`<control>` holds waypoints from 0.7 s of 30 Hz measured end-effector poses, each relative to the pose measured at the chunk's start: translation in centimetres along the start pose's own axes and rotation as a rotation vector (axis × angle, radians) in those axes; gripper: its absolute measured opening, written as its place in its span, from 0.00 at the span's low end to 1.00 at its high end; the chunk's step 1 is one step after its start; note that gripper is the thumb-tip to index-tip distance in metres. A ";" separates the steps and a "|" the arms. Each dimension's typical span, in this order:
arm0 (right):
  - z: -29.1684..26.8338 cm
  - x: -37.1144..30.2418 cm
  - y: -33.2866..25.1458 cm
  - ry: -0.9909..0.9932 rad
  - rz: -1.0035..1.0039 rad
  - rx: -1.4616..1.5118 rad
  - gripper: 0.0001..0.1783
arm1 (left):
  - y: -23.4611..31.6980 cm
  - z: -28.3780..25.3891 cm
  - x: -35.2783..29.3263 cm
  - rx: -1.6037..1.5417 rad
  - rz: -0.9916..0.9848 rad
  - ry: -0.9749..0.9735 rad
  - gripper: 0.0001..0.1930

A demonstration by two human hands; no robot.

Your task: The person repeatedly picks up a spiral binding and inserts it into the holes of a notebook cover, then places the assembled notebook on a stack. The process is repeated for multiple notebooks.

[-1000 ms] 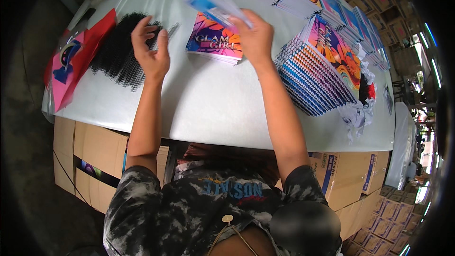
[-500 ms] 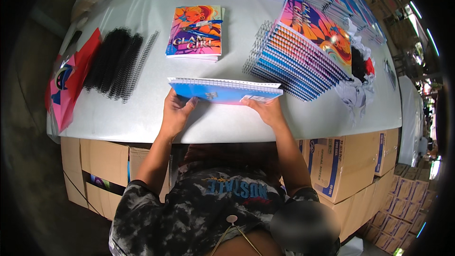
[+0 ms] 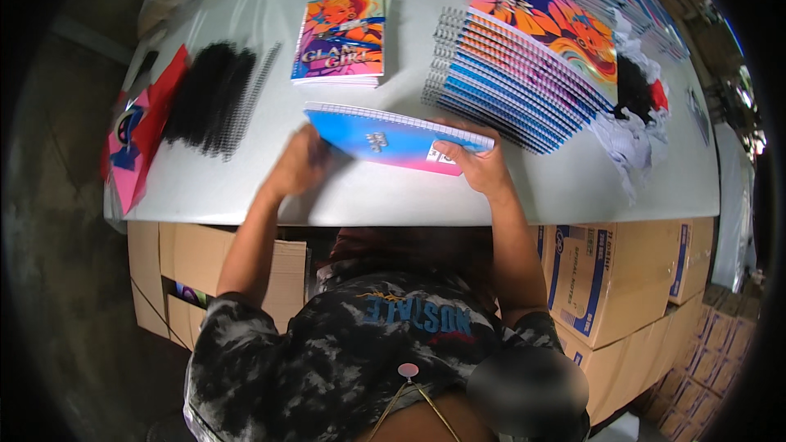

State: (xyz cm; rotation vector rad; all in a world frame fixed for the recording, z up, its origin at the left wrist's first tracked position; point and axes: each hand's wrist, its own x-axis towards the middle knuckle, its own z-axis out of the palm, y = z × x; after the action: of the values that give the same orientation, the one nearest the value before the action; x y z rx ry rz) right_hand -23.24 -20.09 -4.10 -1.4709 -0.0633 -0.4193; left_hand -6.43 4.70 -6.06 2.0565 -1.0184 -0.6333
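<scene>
My right hand [image 3: 483,165] grips a notebook [image 3: 385,141] by its right end, thumb on the blue-and-pink cover. The notebook is tilted over the near part of the table, with a row of punched holes along its upper long edge. Close to its left end is my left hand [image 3: 299,160], smeared by motion, so I cannot tell whether its fingers touch the notebook. Beyond lies a small stack of colourful notebooks [image 3: 337,61] with a blue-handled tool [image 3: 348,33] on top. Black spiral coils [image 3: 209,102] lie in a bundle to the left.
A tall fanned stack of spiral notebooks [image 3: 524,90] stands at the right, beside crumpled white material [image 3: 618,147]. A red-and-pink sheet [image 3: 147,135] is at the table's left edge. More notebook stacks line the back. Cardboard boxes [image 3: 630,278] sit below the white table [image 3: 393,205].
My left hand has come off its earlier grip on the notebook's left end and moved slightly nearer me. The notebook has tilted, its left end higher. The whole view has shifted somewhat.
</scene>
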 end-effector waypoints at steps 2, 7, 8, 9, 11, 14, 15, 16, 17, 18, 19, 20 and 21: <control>-0.3 -0.2 0.7 -0.005 -0.083 -0.151 0.16 | -2.9 -3.5 2.9 0.432 0.000 0.379 0.14; 0.1 -0.2 0.1 0.023 -0.137 -0.178 0.15 | -6.9 -8.4 5.4 0.918 -0.367 0.714 0.16; -0.3 -0.6 0.1 0.048 -0.121 -0.173 0.16 | -6.4 -8.4 5.6 0.854 -0.408 0.691 0.16; -0.5 -0.8 0.1 0.071 -0.107 -0.168 0.16 | -5.8 -8.8 5.7 0.792 -0.450 0.669 0.16; -0.4 -0.7 -0.6 0.110 -0.119 -0.038 0.16 | -4.1 -10.0 5.1 0.698 -0.478 0.653 0.17; -0.8 -0.5 -0.2 0.113 -0.136 -0.065 0.16 | -3.0 -12.2 4.3 0.662 -0.511 0.715 0.16; -1.3 -0.5 0.0 0.104 -0.127 -0.092 0.16 | -2.8 -12.7 4.1 0.615 -0.448 0.764 0.17; -1.7 -0.5 0.0 0.094 -0.118 -0.118 0.16 | -2.9 -12.5 4.0 0.454 -0.297 0.784 0.18; -1.8 -0.2 0.1 0.113 -0.138 -0.141 0.15 | -2.8 -12.4 3.8 0.297 -0.149 0.803 0.19; -2.0 -0.1 0.2 0.123 -0.137 -0.143 0.15 | -1.9 -11.8 4.2 0.134 0.006 0.809 0.20; -2.1 0.1 0.3 0.134 -0.137 -0.144 0.15 | -1.0 -10.9 3.9 0.048 0.090 0.614 0.19; -2.2 0.0 0.3 0.151 -0.134 -0.148 0.15 | 2.0 -9.3 3.3 -0.038 0.175 0.412 0.18; -2.2 0.0 0.2 0.174 -0.106 -0.144 0.14 | 5.5 -7.4 2.7 -0.110 0.111 0.350 0.16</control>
State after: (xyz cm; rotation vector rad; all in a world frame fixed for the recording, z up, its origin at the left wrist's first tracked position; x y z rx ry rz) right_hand -23.65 -22.19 -4.57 -1.5707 0.0283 -0.6476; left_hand -2.30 3.23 2.50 1.9131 -0.8645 -0.2523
